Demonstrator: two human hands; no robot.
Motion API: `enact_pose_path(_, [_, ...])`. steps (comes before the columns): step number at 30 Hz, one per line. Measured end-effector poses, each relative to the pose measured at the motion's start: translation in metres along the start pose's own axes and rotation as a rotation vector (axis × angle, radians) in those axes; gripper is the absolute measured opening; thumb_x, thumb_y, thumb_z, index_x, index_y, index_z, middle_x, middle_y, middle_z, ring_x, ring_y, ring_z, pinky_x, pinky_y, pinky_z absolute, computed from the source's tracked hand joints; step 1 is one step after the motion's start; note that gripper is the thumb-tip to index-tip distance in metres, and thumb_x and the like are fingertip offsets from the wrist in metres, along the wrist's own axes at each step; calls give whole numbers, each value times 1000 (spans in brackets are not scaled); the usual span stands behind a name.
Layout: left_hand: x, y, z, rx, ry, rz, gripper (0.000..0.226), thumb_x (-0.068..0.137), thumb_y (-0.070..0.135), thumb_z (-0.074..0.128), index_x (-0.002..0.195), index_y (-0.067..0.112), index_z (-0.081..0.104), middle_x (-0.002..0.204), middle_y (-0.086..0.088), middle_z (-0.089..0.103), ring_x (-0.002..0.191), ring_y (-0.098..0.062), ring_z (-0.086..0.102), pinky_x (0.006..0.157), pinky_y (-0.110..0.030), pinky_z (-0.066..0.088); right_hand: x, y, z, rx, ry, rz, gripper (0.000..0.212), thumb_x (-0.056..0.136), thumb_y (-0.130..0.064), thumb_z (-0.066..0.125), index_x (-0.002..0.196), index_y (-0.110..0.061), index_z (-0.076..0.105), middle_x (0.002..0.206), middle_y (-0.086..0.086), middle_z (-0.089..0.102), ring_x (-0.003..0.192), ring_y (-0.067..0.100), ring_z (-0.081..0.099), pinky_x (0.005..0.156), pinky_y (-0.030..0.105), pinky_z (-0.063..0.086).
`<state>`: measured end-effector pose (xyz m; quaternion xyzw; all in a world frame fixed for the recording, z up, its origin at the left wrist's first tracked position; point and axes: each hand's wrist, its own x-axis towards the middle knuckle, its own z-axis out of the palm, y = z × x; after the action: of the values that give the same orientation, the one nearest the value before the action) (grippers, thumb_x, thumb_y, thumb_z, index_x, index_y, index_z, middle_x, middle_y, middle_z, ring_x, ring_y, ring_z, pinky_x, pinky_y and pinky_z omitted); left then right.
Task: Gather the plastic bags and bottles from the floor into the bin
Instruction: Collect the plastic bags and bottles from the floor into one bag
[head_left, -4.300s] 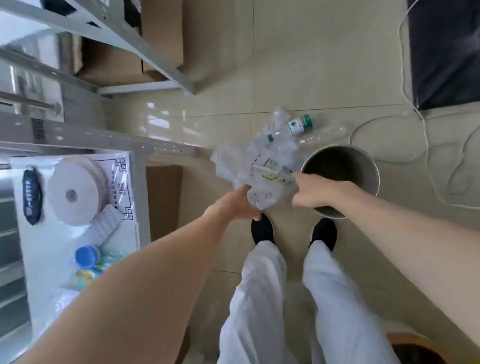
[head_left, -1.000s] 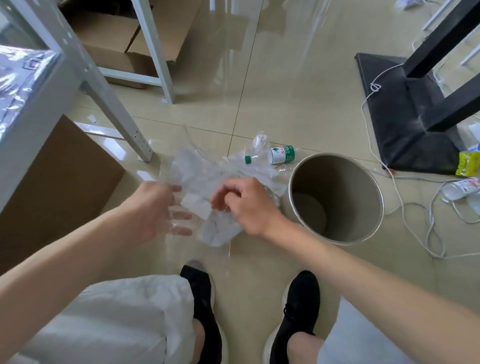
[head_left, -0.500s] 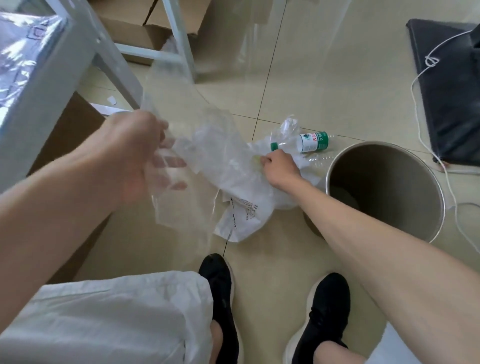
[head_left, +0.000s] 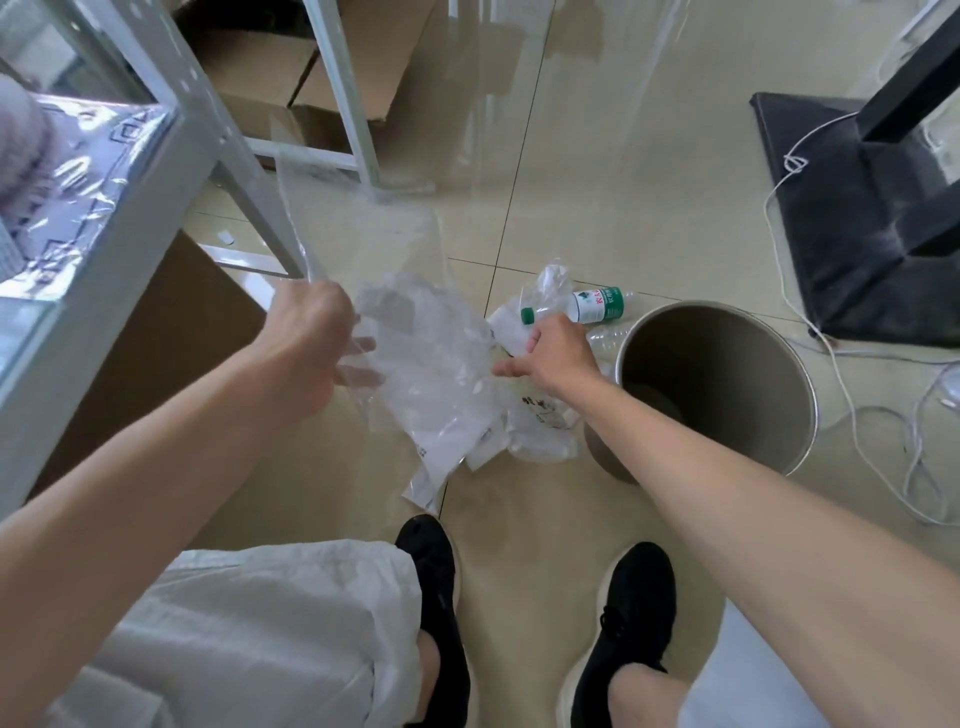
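Note:
My left hand (head_left: 306, 345) is closed on a large clear plastic bag (head_left: 415, 364) that hangs lifted above the floor. My right hand (head_left: 553, 351) reaches down onto a heap of crumpled plastic bags (head_left: 535, 426) lying beside the bin, fingers curled into the heap. A clear bottle with a green cap and green-white label (head_left: 587, 306) lies on the floor just behind the heap. A second clear bottle (head_left: 605, 340) lies against the bin. The round metal bin (head_left: 727, 374) stands open to the right of the heap, with nothing visible inside it.
A metal shelf frame (head_left: 249, 182) and cardboard boxes (head_left: 311, 78) stand at the left and back. A black stand base (head_left: 857, 234) with white cables (head_left: 852, 405) lies at the right. My feet in black shoes (head_left: 436, 597) are in front of the heap.
My left hand has lowered a little with the clear bag still in it. My right hand stays on the heap beside the bin. The view has shifted slightly back.

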<state>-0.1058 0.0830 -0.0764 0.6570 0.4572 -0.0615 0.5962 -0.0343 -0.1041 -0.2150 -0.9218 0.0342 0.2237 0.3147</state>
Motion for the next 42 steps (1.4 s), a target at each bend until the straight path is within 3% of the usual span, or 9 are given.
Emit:
enact_pose_path(5, [9, -13, 1, 19, -11, -28, 52, 100, 1, 28, 151, 4, 37, 141, -18, 51, 97, -33, 66, 57, -48, 56, -1, 2, -4, 56, -63, -86, 6, 90, -11, 64, 85, -10, 61, 84, 6, 55, 76, 23, 51, 71, 30, 41])
enact_pose_path(10, [9, -15, 7, 58, -31, -46, 53, 100, 4, 27, 151, 5, 40, 142, -15, 51, 106, -32, 64, 67, -53, 61, -12, -5, -14, 101, 138, -1, 38, 88, 6, 34, 59, -17, 29, 65, 2, 36, 63, 21, 34, 49, 27, 21])
enact_pose_path(13, [4, -18, 9, 17, -83, -63, 46, 104, 9, 29, 148, 3, 41, 142, -14, 50, 94, -28, 64, 73, -58, 60, -40, -28, -20, 162, 149, -87, 45, 93, 7, 31, 112, -17, 65, 120, 11, 64, 106, 30, 58, 74, 26, 47])
enact_pose_path(15, [2, -22, 12, -39, -118, -87, 37, 106, 12, 33, 140, 4, 46, 136, -15, 52, 99, -33, 63, 78, -61, 58, -71, -45, -20, 169, 82, -168, 58, 97, 7, 32, 148, -18, 41, 149, 2, 50, 133, 21, 49, 99, 17, 40])
enact_pose_path(21, [-10, -15, 10, -187, -364, -184, 99, 69, 78, 65, 150, 23, 48, 144, -15, 59, 124, -44, 61, 100, -62, 48, -142, -76, -4, 254, -335, -407, 60, 94, -2, 41, 149, -24, 39, 144, -3, 55, 130, 17, 50, 91, 10, 31])
enact_pose_path(26, [-2, -20, 6, 55, -112, -63, 10, 93, 1, 48, 97, 4, 56, 97, -15, 60, 95, -34, 63, 74, -41, 59, -133, -64, 6, 487, -414, -406, 58, 84, -1, 40, 136, -19, 59, 136, -3, 62, 127, 11, 54, 108, 27, 40])
enact_pose_path(28, [4, -24, 4, 77, -88, -79, 20, 98, -4, 36, 95, 5, 54, 97, -14, 58, 98, -30, 61, 89, -42, 56, -112, -48, 16, 447, -175, -289, 51, 83, 7, 42, 125, -10, 66, 129, 1, 66, 122, 11, 57, 108, 31, 43])
enact_pose_path(36, [24, -20, -3, 128, 98, -87, 24, 99, 3, 40, 121, 8, 48, 116, -9, 54, 102, -22, 55, 95, -36, 51, -46, 5, 118, -412, -344, -278, 143, 68, -35, 85, 148, -28, -34, 154, 13, -42, 142, 28, -34, 116, 53, -19])
enact_pose_path(42, [39, -10, -7, 272, 196, 91, 40, 94, 6, 40, 133, 8, 52, 119, -10, 61, 105, -30, 64, 88, -42, 57, -27, -13, 181, -545, -137, -470, 51, 98, -17, 55, 146, -12, 40, 165, 14, -7, 153, 33, -1, 123, 47, 0])
